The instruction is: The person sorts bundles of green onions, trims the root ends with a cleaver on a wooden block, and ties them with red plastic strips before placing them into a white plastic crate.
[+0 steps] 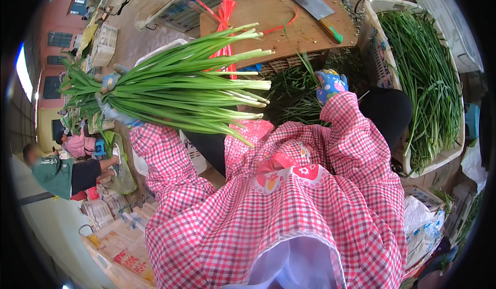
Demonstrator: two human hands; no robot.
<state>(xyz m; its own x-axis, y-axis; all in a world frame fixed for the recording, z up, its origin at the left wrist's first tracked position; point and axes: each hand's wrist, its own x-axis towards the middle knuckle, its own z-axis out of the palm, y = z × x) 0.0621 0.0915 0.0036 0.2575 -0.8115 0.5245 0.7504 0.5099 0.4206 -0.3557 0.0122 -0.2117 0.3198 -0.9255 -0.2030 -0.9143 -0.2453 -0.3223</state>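
Note:
My gloved left hand (111, 86) is closed around a large bunch of long green leafy stalks (190, 75). Their pale cut ends fan out to the right, while the leafy tops hang past my fingers to the left. In a blue patterned glove, my right hand (331, 84) grips a few thin green leaves (308, 65) that point up and left. Below it, loose green leaves (298, 99) lie in a dark heap in front of my lap. Red plastic ties (225, 14) hang over the left side of a wooden board (267, 10), partly hidden by the bunch.
On the board lies a cleaver (312, 4) with a wood and green handle. A white plastic crate (392, 60) full of green stalks (426, 83) stands at right. More crates (104, 44) line the left, where a seated person (58, 174) in green is visible.

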